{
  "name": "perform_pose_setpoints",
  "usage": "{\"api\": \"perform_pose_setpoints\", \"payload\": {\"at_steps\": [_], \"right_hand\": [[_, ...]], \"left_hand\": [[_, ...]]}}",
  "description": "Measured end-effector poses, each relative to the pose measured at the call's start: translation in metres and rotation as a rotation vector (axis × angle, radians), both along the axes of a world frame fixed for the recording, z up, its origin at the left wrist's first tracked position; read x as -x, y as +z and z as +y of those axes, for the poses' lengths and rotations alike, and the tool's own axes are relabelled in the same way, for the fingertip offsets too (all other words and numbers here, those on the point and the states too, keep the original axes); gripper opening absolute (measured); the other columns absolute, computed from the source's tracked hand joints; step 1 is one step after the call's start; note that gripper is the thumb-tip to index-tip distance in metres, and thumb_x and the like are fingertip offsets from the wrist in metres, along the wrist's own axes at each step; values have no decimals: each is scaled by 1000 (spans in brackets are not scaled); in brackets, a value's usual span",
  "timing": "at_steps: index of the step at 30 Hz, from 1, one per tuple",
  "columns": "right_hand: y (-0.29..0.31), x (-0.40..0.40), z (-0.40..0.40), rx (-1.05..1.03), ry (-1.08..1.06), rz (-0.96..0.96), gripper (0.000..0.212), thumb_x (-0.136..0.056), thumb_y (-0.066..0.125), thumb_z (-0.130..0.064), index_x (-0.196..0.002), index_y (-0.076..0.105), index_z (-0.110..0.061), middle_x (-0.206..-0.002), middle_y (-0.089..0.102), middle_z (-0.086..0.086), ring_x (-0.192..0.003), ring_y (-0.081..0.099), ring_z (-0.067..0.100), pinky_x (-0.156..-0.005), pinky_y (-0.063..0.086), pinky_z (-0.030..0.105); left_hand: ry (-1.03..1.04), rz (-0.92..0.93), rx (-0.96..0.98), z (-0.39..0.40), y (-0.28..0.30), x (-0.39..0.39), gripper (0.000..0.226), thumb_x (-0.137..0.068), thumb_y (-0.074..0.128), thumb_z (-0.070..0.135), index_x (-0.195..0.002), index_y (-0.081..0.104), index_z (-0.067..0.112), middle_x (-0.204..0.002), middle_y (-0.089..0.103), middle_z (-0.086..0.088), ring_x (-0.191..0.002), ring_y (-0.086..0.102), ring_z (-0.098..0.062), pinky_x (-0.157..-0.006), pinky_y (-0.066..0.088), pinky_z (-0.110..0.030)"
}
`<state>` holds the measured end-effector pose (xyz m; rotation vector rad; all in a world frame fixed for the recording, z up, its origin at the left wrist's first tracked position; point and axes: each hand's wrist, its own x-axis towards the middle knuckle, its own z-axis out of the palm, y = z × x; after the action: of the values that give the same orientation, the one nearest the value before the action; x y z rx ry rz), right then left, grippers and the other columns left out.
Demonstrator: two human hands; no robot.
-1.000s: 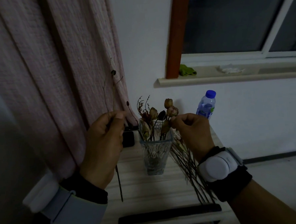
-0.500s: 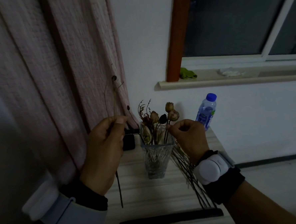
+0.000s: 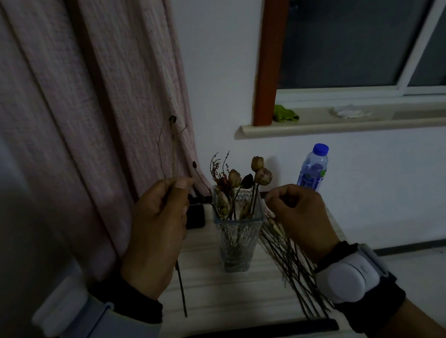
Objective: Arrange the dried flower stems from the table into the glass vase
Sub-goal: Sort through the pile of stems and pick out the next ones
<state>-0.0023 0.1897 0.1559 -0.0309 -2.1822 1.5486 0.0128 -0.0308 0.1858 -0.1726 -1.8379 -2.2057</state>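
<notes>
A square glass vase (image 3: 237, 236) stands mid-table with several dried rose buds (image 3: 261, 175) and twigs in it. My left hand (image 3: 155, 225), left of the vase, grips a thin dried stem (image 3: 173, 151) upright; its small bud reaches up by the curtain and its lower end hangs over the table. My right hand (image 3: 297, 214) hovers just right of the vase's rim, fingers curled, with nothing visible between them. Under it, a bundle of loose dried stems (image 3: 290, 258) lies on the table.
The pale wooden table (image 3: 219, 294) has a dark bar (image 3: 258, 332) along its front edge and a dark flat object (image 3: 196, 217) behind my left hand. A blue-capped water bottle (image 3: 312, 168) stands at the back right. A pink curtain (image 3: 83, 125) hangs on the left.
My right hand has let go of the rose stems in the vase and drawn back to the right and down. My left hand still holds its stem in about the same place.
</notes>
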Motion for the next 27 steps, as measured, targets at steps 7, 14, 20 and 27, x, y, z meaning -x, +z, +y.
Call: {"api": "perform_pose_setpoints", "payload": {"at_steps": [7,14,20,27], "right_hand": [[24,-17,-3,-15,79,38,13,-91,66,-13,-79,72,-11,-63,68,-3,-54,57,6,-56,50,19],[70,-29,-31,12,251,118,11,-90,67,-14,-82,74,-15,-77,75,2,-69,67,8,-63,54,22],[98,-36,-69,-68,427,136,13,-92,65,-22,-91,77,-16,-72,73,1,-60,65,13,-55,51,18],[111,-31,-96,-102,579,125,27,-95,62,-23,-84,73,-1,-69,69,15,-57,61,16,-57,50,25]], "left_hand": [[-43,30,-21,-1,10,-5,28,-101,41,21,-90,67,15,-58,42,3,-43,29,-5,-41,20,-19],[-121,21,8,-12,32,-13,35,-103,36,20,-81,62,12,-60,49,0,-43,30,-6,-40,22,-18],[-215,57,121,-19,36,-23,35,-102,41,26,-76,64,17,-63,42,-3,-47,30,-7,-41,25,-19],[-307,81,197,-26,43,-33,40,-102,39,26,-71,64,26,-63,37,-9,-47,28,-7,-44,19,-25]]}}
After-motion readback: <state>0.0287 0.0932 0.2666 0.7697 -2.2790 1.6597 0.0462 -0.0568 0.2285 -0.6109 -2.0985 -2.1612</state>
